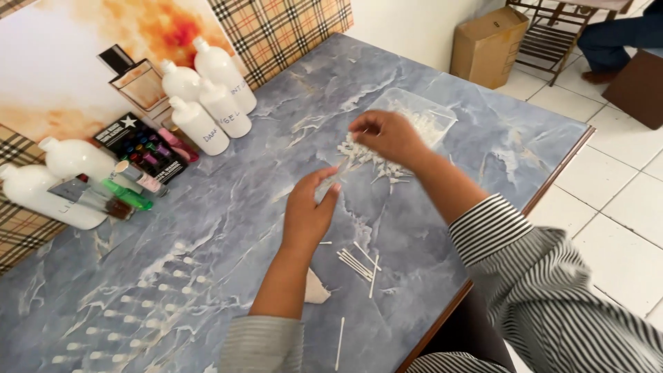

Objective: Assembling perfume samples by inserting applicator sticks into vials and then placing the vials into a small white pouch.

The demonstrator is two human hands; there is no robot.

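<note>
Marble-blue table (207,228), left hand (307,214) pinching upright clear vial (330,181), right hand (388,135) fingers closed.

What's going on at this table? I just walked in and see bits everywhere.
A person in a striped shirt works at a marbled table. The left hand pinches a small clear piece, apparently a vial. The right hand reaches into a pile of small white parts beside a clear bag. Thin white tubes lie nearer; white bottles stand behind.
</note>
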